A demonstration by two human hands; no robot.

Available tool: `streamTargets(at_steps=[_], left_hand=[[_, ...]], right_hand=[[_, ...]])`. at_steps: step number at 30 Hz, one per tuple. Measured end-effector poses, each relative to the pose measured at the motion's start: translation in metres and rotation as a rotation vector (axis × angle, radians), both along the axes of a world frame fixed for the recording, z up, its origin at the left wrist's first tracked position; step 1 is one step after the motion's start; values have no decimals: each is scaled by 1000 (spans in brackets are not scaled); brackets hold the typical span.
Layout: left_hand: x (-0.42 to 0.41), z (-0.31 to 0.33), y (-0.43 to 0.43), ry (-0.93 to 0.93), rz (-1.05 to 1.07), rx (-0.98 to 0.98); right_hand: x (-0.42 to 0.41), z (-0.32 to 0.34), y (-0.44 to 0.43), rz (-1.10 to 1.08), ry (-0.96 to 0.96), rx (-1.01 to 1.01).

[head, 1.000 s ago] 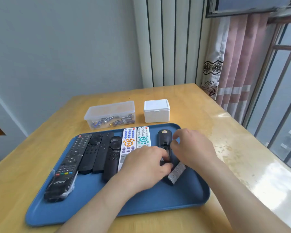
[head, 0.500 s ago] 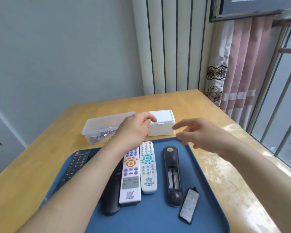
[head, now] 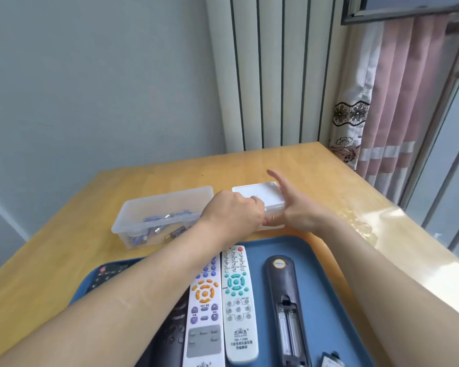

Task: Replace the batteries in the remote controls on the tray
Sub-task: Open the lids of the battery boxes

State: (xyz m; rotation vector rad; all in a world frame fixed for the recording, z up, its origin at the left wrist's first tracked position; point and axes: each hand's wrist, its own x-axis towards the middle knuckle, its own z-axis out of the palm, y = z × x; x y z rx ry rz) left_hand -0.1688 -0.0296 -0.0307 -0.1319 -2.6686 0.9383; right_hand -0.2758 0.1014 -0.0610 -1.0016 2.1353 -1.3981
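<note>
A blue tray (head: 319,271) holds several remotes. A black remote (head: 282,282) lies face down on the right with its battery bay uncovered and empty. Its loose cover (head: 331,362) lies at the bottom edge. Two white remotes (head: 237,295) lie to its left, and dark ones sit under my left forearm. Behind the tray stands a white lidded box (head: 263,193). My left hand (head: 233,214) curls over the box's front left edge at the lid. My right hand (head: 294,207) lies flat against the box's right side, fingers straight.
A clear plastic tub (head: 162,207) with several loose batteries stands left of the white box. The wooden table (head: 368,215) ends at a radiator wall behind and at a curtain and window on the right.
Both hands left the black remote and rose to the white box; the left now curls over its lid edge and the right lies against its side. The camera moved closer.
</note>
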Motion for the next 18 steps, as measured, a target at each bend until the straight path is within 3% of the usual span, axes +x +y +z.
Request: streamTargets(at_steps=[3, 6, 11, 15, 18], left_hand=[[-4, 2, -12, 126, -68, -6], [-10, 24, -19, 343, -57, 159], [-38, 45, -27, 350, 160, 662], [-61, 28, -35, 198, 407, 713], [-59, 28, -30, 163, 378, 809]], right_hand=[[-5, -6, 1, 17, -16, -45], [-6, -5, 2, 31, -8, -73], [-10, -12, 6, 57, -25, -145], [-5, -5, 6, 85, 47, 36], [-8, -6, 2, 69, 56, 145]])
